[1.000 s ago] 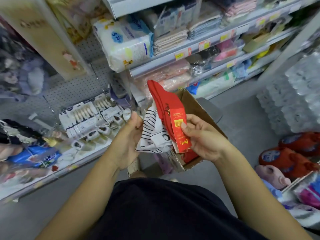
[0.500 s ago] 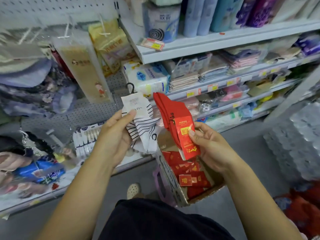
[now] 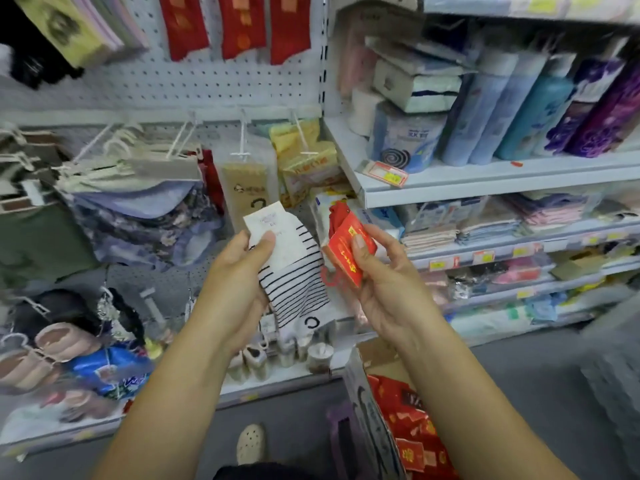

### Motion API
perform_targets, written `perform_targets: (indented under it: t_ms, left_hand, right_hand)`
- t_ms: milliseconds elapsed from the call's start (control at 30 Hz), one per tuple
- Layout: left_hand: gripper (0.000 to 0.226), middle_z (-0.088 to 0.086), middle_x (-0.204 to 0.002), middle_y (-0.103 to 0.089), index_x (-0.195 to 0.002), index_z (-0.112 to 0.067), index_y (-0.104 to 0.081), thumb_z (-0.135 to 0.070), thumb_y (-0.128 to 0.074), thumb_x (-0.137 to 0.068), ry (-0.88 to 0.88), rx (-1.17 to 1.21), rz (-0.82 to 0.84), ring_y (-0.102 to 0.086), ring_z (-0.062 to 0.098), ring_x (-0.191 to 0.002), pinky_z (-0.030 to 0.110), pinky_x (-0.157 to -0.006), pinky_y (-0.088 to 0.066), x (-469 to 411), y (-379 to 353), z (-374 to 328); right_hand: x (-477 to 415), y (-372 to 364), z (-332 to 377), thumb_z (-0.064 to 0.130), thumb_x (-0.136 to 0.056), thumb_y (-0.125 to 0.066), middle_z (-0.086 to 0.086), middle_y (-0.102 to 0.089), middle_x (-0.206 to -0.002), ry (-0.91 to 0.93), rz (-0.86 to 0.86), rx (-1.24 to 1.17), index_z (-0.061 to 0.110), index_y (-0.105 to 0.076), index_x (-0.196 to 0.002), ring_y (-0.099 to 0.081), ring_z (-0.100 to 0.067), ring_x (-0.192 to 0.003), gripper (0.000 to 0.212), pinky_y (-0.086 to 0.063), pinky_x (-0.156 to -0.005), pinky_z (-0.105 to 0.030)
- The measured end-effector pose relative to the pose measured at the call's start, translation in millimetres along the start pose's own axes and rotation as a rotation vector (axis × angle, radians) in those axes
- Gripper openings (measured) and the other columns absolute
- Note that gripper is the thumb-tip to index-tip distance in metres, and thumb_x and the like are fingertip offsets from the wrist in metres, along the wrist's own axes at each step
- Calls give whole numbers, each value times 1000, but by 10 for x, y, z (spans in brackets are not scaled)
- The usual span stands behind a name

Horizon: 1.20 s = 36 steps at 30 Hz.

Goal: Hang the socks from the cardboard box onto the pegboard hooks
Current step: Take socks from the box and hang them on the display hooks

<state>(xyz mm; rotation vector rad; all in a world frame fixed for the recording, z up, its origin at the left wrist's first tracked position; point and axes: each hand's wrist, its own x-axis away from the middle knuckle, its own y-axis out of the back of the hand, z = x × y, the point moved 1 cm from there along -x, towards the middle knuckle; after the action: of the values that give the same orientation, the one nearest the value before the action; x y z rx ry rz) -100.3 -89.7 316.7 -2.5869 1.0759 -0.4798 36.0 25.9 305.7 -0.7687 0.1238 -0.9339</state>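
Gripping a striped white pair of socks (image 3: 294, 282) by its paper header in the left hand (image 3: 239, 271) and pinching a red pair (image 3: 346, 251) by its label in the right hand (image 3: 388, 289), the person is standing over the cardboard box (image 3: 360, 386), which is sitting low by the right forearm with more red pairs inside. I'd judge each hanger (image 3: 258, 204) is needing to be squared to a hook (image 3: 243, 133) and slid on one pair at a time, since bagged goods (image 3: 138, 202) are crowding the hooks at left, bare pegboard (image 3: 207, 84) is showing higher up, and the shelf edge (image 3: 485, 188) is jutting close at right.
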Motion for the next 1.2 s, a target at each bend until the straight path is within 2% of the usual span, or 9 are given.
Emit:
perform_targets:
  t_ms: [133,233,400,533,633,700,767,1000,1200]
  left_hand:
    - [38,12,-113,-76,-128,-11,-64,-29,-60,-95,6,56,62,-75,24,-95,35,-70,-62,-221,143,-347]
    - [47,9,-113,-76,-124,-18,-64,-22,-77,-79,-119,-101,80,-74,26,-103,44,-86,-60,-457,319,-563]
    - [48,3,-109,-78,-119,-21,-66,-1,-81,-78,-183,-215,77,-74,24,-104,49,-95,-56,-991,623,-926]
    - [41,7,-106,-78,-113,-16,-67,1,-79,-78,-156,-195,85,-74,25,-100,48,-95,-56,-1416,747,-1283]
    - [41,12,-106,-78,-116,-12,-67,-1,-78,-78,-114,-157,149,-75,21,-89,41,-79,-61,-1635,722,-1515]
    - [50,14,-107,-77,-119,-11,-67,-8,-79,-71,-82,-137,215,-73,25,-91,43,-78,-62,-1749,683,-1624]
    - [54,12,-101,-77,-119,-11,-68,-11,-79,-66,-71,-123,277,-71,25,-91,42,-77,-61,-1838,641,-1706]
    - [29,6,-91,-79,-115,-6,-66,-16,-71,-88,-33,-103,304,-76,23,-87,39,-79,-59,-2068,520,-1908]
    - [16,3,-100,-80,-110,-23,-72,-31,-63,-99,-178,-144,127,-76,24,-94,44,-82,-60,-2327,379,-2089]
  right_hand:
    - [-289,-557,-242,26,-69,-81,-10,-77,-110,126,-62,146,28,-51,-131,-72,-34,-107,68,-54,-98,-56]
    - [-500,-865,-408,34,-69,-82,-7,-75,-115,252,-55,226,31,-45,-136,-72,-24,-108,76,-55,-99,-49]
    - [-901,-1090,-431,62,-85,-63,-18,-72,-90,398,-126,740,34,-36,-148,-68,-22,-72,73,-59,-73,-41]
    - [-1071,-1184,-180,57,-85,-60,-3,-55,-69,700,-185,986,31,-61,-131,-54,-8,-64,53,-46,-62,-19]
    - [-1125,-1287,-4,48,-78,-73,11,-52,-100,945,-121,1119,35,-66,-122,-53,2,-91,46,-43,-83,-13]
    - [-1226,-1386,91,52,-75,-76,9,-47,-135,1037,-17,1265,39,-65,-124,-45,-6,-126,52,-40,-106,-24]
    - [-1351,-1488,163,52,-76,-76,5,-46,-150,1151,72,1397,31,-67,-127,-41,-17,-137,56,-35,-114,-38]
    - [-1677,-1585,282,21,-89,-73,-6,-71,-125,1356,121,1289,9,-74,-118,-66,-15,-118,31,-53,-100,-43]
    - [-1955,-1780,462,28,-99,-62,14,-77,-90,1103,-99,1036,24,-76,-114,-71,-1,-81,21,-58,-72,-23]
